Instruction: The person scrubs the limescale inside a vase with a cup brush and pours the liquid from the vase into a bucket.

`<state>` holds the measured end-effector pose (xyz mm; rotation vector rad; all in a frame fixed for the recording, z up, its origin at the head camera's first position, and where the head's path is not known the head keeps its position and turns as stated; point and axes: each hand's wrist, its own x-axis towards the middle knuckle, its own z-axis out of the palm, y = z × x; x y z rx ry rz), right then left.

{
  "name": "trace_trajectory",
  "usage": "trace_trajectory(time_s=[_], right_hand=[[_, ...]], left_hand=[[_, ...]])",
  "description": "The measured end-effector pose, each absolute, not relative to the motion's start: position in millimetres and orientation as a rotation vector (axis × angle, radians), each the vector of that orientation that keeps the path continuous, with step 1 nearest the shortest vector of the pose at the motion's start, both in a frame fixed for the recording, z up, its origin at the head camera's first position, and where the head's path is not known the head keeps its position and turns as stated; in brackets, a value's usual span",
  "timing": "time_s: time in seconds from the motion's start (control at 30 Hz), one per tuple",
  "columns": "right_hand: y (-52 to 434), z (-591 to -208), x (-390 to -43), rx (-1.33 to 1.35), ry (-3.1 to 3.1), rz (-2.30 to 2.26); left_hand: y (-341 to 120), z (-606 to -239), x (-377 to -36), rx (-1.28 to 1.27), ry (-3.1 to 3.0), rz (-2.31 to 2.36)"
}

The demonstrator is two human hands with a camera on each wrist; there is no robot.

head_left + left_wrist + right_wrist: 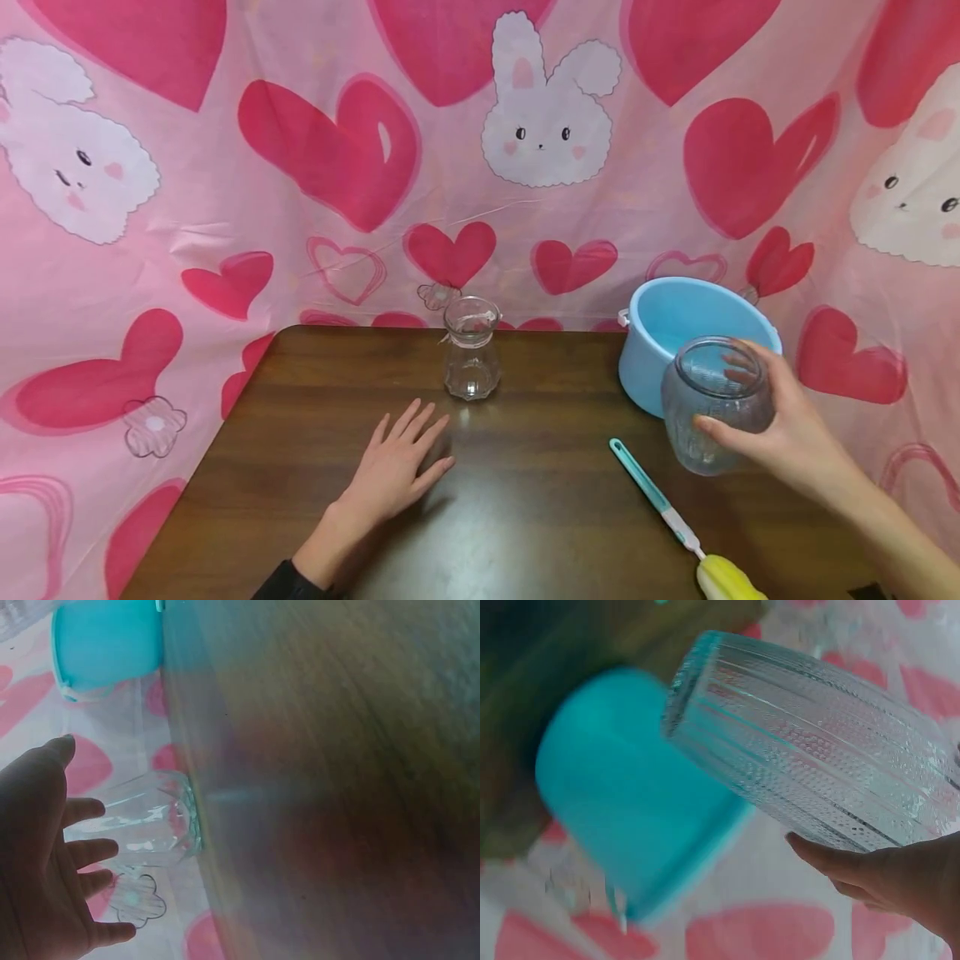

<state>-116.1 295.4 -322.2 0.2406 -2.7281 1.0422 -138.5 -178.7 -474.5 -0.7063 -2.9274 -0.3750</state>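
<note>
My right hand (795, 425) grips a wide ribbed glass jar (716, 417) near its rim, thumb in front and fingers behind. The jar overlaps the front of a light blue bucket (645, 375) in the head view. Up close in the right wrist view, the jar (802, 742) is tilted and dotted with droplets. My left hand (393, 467) is over the table with its fingers spread, holding nothing. Beyond its fingertips stands a clear glass vase (472, 367), flared at the top, with a string round its neck.
A sponge brush (652, 475) with a teal and white handle and a yellow head lies on the dark wooden table (525, 500), below the bucket. Pink cloth (337, 283) printed with hearts and rabbits hangs behind the table and along its sides.
</note>
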Motion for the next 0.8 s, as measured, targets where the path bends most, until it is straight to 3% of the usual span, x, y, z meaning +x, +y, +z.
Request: trace_trajectory(time_s=[0.37, 0.8], right_hand=[[214, -385, -151, 0.567, -2.544, 1.416], [157, -429, -237, 0.246, -2.547, 1.371]], left_hand=[[-183, -478, -135, -0.677, -2.925, -0.360], [-178, -480, -141, -0.695, -2.892, -0.367]])
